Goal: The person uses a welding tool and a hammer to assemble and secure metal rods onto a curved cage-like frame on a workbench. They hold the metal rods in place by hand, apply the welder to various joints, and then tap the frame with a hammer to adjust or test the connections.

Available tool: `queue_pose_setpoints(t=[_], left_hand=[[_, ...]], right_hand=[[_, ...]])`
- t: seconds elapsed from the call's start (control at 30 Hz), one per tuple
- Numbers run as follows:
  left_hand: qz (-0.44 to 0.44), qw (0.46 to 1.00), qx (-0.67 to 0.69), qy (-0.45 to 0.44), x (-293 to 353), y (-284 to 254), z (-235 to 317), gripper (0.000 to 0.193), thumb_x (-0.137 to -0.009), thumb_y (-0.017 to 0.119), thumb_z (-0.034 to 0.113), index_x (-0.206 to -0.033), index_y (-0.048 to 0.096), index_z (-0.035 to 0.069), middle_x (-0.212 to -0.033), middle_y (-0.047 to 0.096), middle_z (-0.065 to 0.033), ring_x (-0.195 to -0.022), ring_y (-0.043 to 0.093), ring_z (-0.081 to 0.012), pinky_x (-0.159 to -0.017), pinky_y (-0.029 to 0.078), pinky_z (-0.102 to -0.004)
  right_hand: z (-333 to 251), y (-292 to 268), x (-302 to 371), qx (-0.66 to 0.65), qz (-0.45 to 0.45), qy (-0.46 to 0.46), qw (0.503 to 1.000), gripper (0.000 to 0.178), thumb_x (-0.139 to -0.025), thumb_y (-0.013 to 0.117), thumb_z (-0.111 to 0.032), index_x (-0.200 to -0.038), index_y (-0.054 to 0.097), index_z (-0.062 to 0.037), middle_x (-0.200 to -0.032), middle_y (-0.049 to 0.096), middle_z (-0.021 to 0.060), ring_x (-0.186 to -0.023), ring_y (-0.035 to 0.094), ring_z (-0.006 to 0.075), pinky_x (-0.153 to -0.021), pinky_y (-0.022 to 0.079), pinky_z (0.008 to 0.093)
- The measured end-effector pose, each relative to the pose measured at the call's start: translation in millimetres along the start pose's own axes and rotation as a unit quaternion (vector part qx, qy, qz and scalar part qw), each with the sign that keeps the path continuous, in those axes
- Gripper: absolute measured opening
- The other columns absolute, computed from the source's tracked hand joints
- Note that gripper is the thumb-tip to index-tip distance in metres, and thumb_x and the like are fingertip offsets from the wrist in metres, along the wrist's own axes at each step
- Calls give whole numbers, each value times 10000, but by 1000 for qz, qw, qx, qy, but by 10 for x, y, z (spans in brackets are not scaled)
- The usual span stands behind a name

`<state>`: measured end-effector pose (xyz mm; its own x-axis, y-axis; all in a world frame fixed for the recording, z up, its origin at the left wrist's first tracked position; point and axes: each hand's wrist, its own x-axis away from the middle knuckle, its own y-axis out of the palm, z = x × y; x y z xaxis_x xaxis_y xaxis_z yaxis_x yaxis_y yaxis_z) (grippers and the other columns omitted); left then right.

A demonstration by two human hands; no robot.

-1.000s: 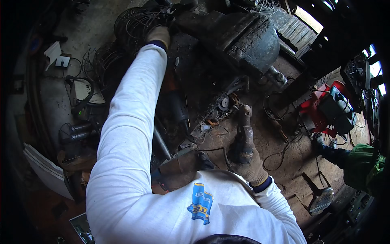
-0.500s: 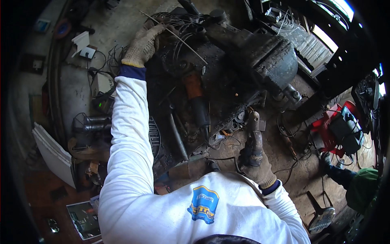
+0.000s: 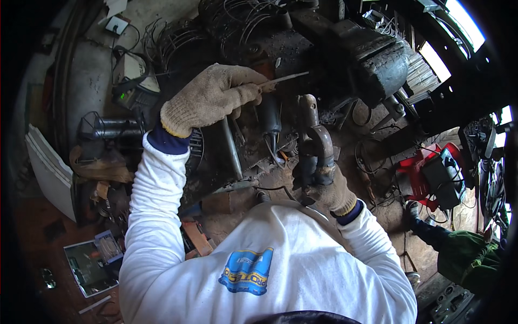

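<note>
My gloved left hand [image 3: 218, 97] pinches a thin welding rod [image 3: 286, 79] between thumb and fingers; its free end points right, over the dark workbench [image 3: 199, 175]. Lower and to the right, my gloved right hand [image 3: 332, 191] is wrapped round a worn welding electrode holder [image 3: 318, 141], whose curved brown lever points up and away from me. The rod and the holder are apart. An angle grinder [image 3: 270, 119] with a black body and an orange part lies on the bench, partly behind my left hand. Beside it lies a grey metal bar [image 3: 232, 151].
A large bench vise [image 3: 377, 67] stands at the far right of the bench. Coiled wires [image 3: 172, 40] lie at the back. A welding machine [image 3: 132, 78] with a green display sits at left. At right are a red plastic chair [image 3: 413, 183] and a person in green [image 3: 469, 262].
My left hand has come from the far side of the bench toward me and right, with the welding rod. My right hand has raised the electrode holder, shifting slightly left. My view has shifted.
</note>
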<state>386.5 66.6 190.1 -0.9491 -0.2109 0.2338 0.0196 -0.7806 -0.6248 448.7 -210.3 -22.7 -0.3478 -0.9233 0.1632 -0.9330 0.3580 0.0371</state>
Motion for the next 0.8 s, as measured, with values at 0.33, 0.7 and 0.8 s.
queue_pose_setpoints(t=[0.33,0.7,0.8], left_hand=[[-49,993,-63,-85,489,-44,54,270,-954,606,98,-1157,758,2,-756,670,-33,-565,556,-82,-519,465,-262],[-24,981,-189,32,589,-2,-68,263,-932,616,100,-1120,748,-28,-712,655,-109,-572,595,-155,-550,489,-313],[-15,973,-224,60,626,-3,-150,260,-931,614,115,-1100,742,-37,-754,675,-154,-622,636,-218,-599,516,-343]], right_hand=[[41,185,-66,-99,-51,-8,994,631,-773,831,-72,-1343,561,-87,-1136,692,92,-994,702,228,-869,577,381],[-209,275,-69,13,-14,-20,1000,526,-751,862,-206,-1220,645,-105,-1078,719,92,-959,707,252,-879,555,389],[-233,278,-58,78,-19,-33,996,545,-740,872,-202,-1224,645,-100,-1096,720,90,-977,703,250,-897,549,386]])
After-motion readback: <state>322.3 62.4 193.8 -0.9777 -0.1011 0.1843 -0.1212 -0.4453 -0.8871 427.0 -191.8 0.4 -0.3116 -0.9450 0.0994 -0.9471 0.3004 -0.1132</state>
